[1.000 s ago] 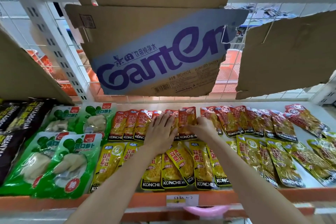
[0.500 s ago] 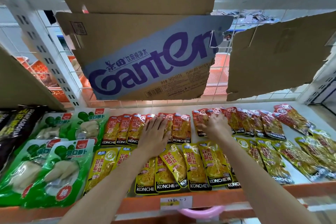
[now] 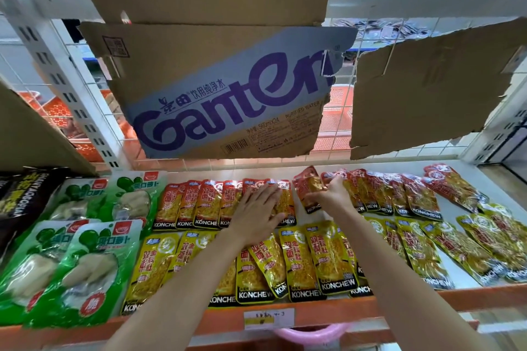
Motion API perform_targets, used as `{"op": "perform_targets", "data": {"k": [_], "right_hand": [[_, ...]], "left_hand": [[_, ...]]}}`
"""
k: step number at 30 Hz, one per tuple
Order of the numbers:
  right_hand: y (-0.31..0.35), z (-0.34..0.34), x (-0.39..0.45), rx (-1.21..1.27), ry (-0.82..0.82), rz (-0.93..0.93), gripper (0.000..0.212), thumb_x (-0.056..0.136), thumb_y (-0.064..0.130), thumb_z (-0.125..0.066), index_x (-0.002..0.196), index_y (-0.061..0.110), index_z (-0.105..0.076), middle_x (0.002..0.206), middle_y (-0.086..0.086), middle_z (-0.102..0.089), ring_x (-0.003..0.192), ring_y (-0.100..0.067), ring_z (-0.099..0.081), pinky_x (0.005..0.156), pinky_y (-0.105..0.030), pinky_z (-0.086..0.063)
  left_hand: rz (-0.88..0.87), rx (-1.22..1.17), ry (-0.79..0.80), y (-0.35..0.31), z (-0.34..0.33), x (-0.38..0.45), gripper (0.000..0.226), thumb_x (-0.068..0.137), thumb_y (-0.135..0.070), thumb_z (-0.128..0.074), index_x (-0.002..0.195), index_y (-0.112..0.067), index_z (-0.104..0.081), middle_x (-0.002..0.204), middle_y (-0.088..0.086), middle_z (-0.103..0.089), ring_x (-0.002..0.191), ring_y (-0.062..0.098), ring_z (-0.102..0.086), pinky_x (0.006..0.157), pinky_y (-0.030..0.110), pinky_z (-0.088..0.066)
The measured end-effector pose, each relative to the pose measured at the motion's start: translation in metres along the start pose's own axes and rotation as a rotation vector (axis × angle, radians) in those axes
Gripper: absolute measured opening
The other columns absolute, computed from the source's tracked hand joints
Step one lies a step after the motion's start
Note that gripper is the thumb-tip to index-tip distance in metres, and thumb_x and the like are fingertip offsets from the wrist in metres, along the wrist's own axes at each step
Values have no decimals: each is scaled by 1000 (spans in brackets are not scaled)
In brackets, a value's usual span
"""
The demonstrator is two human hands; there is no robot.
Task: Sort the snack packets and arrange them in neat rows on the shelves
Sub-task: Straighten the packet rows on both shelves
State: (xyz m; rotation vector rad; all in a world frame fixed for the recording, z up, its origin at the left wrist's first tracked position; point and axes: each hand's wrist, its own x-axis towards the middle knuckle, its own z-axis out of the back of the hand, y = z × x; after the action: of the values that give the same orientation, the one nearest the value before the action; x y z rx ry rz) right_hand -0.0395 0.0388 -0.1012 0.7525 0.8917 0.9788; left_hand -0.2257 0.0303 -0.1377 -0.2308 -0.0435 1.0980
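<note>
The left hand (image 3: 258, 215) lies flat, fingers straight and spread, pressing on the red packets (image 3: 199, 204) at the right end of the left group in the back row of the shelf (image 3: 462, 298); it grasps nothing. These red packets stand side by side, overlapping slightly, their black bottom bands toward the front edge.

The right hand (image 3: 330, 195) reaches just right of that group. Its fingers curl over the top of one tilted red packet (image 3: 306, 188), which leans left out of line with its neighbours, its upper corner lifted toward the back edge. The packet sits under and to the left of the fingers, with its lower end pointing at the front edge. To the hand's right, more red packets (image 3: 399, 194) run in an overlapping row toward the back right corner.

Along the front edge lie yellow packets (image 3: 296, 259), some straight and some skewed, passing beneath both forearms. Green packets (image 3: 85, 259) occupy the shelf's left part, with black packets (image 3: 20, 202) at the far left edge. A cardboard sheet (image 3: 228, 94) printed in purple hangs against the wire back above the shelf.
</note>
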Motion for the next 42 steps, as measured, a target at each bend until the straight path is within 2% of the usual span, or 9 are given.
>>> {"op": "perform_targets", "data": {"k": [4,9,13,16,22,28,33,36,42], "right_hand": [[-4,-9,-7,225,97,59,67,76,10,-75,129,14,-35,119,-12,-57,105,-24,-59,92,-44,-50],[-18,-31,-17,-619,-70,336,57,86,32,-63,132,10,-36,133,-15,-43,121,-31,-42,100,-40,-39],[-12,-27,-15,-781,-113,319,60,85,45,-60,130,14,-38,136,-15,-31,126,-31,-29,102,-40,-34],[-11,-20,-11,-747,-80,309,59,86,49,-56,129,12,-40,135,-15,-32,126,-31,-29,102,-40,-32],[-24,36,19,-639,-216,169,64,88,47,-54,132,4,-39,139,-23,-34,129,-36,-30,106,-40,-27],[-31,62,34,-458,-9,67,79,76,27,-77,131,-4,-29,118,-22,-57,111,-37,-54,88,-39,-44],[-22,67,37,-155,37,93,44,63,15,-84,95,0,-56,86,-13,-61,83,-29,-61,59,-31,-49],[-19,59,32,32,63,200,33,68,11,-81,71,13,-48,76,-14,-58,80,-28,-62,76,-48,-51],[-26,27,21,-528,116,265,49,88,30,-63,121,6,-38,119,-16,-57,111,-32,-56,90,-41,-48]], "left_hand": [[2,14,-24,1,-2,1,61,98,-52,-22,150,-26,-4,158,-8,4,144,8,9,117,37,10],[8,8,-20,0,-3,0,61,98,-52,-21,150,-25,-4,158,-8,4,144,8,9,117,36,11],[54,-57,-21,-6,6,2,52,101,-42,-18,148,-22,-16,158,-7,-7,144,10,0,117,40,8],[95,-90,-100,-25,14,13,51,100,-40,-24,145,-16,-23,155,-1,-17,143,15,-9,118,41,5],[117,-27,-19,-43,-1,22,71,95,-56,-29,150,-20,-4,158,-2,8,144,13,9,116,38,10],[123,-24,-23,-42,-7,21,71,95,-56,-30,150,-24,2,157,-5,12,143,10,14,116,36,12],[149,-8,-48,-45,-8,22,69,95,-52,-31,150,-25,1,157,-7,10,143,9,12,115,33,14],[157,-31,-74,-47,-7,23,66,96,-49,-33,150,-26,-2,157,-8,8,143,8,10,114,32,14],[171,-36,-77,-51,-10,19,65,97,-46,-33,150,-25,-1,157,-8,9,143,8,12,113,30,15]]}}
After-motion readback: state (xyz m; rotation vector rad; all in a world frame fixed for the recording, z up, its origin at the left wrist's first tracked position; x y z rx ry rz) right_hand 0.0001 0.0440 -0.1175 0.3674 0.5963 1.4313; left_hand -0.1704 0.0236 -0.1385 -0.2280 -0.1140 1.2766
